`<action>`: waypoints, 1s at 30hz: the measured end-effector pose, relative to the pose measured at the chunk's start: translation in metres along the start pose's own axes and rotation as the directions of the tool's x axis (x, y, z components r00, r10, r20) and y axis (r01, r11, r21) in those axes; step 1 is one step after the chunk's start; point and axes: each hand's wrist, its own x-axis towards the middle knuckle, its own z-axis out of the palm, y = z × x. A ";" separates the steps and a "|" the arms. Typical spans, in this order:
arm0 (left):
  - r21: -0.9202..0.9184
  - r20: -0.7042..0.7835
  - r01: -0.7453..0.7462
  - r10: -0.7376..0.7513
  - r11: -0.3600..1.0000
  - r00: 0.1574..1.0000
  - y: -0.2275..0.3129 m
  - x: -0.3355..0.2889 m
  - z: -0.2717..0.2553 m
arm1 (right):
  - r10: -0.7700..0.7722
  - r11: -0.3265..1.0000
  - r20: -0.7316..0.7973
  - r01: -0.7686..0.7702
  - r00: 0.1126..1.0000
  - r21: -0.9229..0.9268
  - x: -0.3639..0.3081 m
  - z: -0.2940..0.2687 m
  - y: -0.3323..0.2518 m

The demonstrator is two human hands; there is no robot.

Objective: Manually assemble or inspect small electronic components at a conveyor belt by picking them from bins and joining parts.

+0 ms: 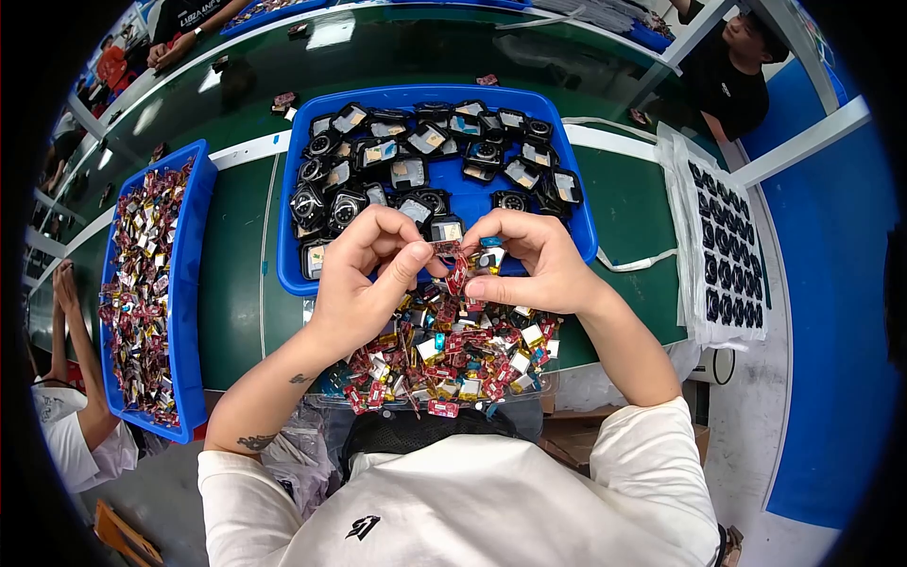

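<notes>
The left hand [364, 269] pinches a small red rectangular circuit board [446, 248] between thumb and forefinger. The right hand [543, 269] is curved narrowly just beside it, its thumb and forefinger bracketing more small parts; I cannot tell whether it grips any of them.

Beneath both hands lies a loose heap of red circuit boards and white-and-yellow parts [463, 364], at the near edge of a long green-topped table [238, 236]. Beyond the hands, 1 blue rectangular plastic tub [406, 94] holds black square-cornered cases [408, 173], many with pale or blue patches; a stretch of its blue bottom shows just ahead of the hands. Well to the left of the left hand, a 2nd, long blue plastic tub [192, 293] is filled with more red boards and white parts.

Well to the right of the right hand, white sheeting [673, 246] at the table's end carries rows of small black parts [726, 244]. Past it stand white metal frame posts [798, 142] and a broad blue surface [812, 378]. Far beyond the hands, the green top reflects bright light; there, a person in black [737, 90] is at the right, and another person's forearms [179, 45] are at the left. A brown cardboard box [576, 439] sits below the right hand, under the table edge.
</notes>
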 end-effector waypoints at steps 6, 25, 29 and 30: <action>-0.019 0.008 0.006 -0.006 1.000 1.000 0.001 0.000 0.000 | -0.020 0.995 -0.019 0.022 1.000 0.100 -0.001 0.001 0.002; 0.021 0.003 -0.002 0.002 1.000 1.000 -0.003 0.000 0.001 | 0.095 0.966 -0.023 -0.087 0.995 0.244 -0.001 0.004 -0.006; 0.199 0.020 -0.093 0.091 0.975 0.996 -0.006 0.004 0.000 | -0.061 0.991 -0.112 0.074 0.992 0.113 -0.001 0.004 0.007; 0.255 0.009 -0.134 0.136 0.958 0.991 -0.007 0.006 -0.002 | -0.058 0.988 -0.127 0.075 0.990 0.137 -0.001 0.005 0.008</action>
